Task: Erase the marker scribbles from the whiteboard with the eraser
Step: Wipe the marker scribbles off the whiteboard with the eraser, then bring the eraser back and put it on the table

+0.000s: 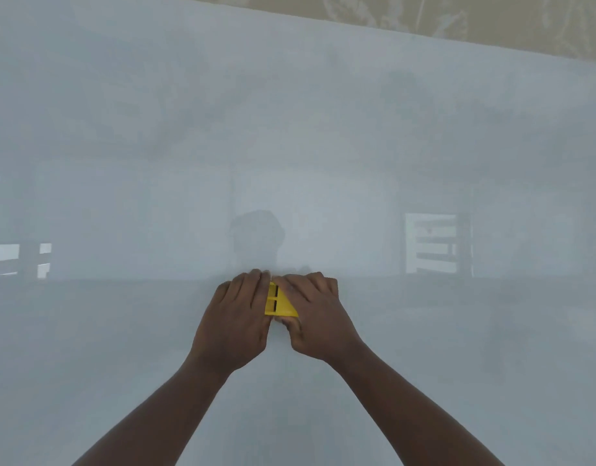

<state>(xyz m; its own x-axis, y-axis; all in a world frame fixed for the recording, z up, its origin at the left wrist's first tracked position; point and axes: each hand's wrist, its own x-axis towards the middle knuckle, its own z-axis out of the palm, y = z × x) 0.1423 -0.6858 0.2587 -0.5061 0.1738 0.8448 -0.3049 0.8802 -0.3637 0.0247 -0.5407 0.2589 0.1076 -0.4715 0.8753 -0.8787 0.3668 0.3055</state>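
The whiteboard (pixel 290 129) fills nearly the whole view, glossy and pale grey, with no marker scribbles that I can make out on it. A yellow eraser (pixel 277 301) with two dark slots is pressed flat against the board at the lower centre. My left hand (pixel 236 317) covers its left side, fingers curled over the top edge. My right hand (pixel 315 314) covers its right side, thumb under the bottom edge. Both hands grip it together, so only a narrow strip of yellow shows between them.
The board's top edge runs slanted along the upper right, with a beige patterned wall (pixel 458 15) beyond it. Faint reflections of windows (pixel 431 243) and of a person's outline (pixel 256 237) show in the glossy surface.
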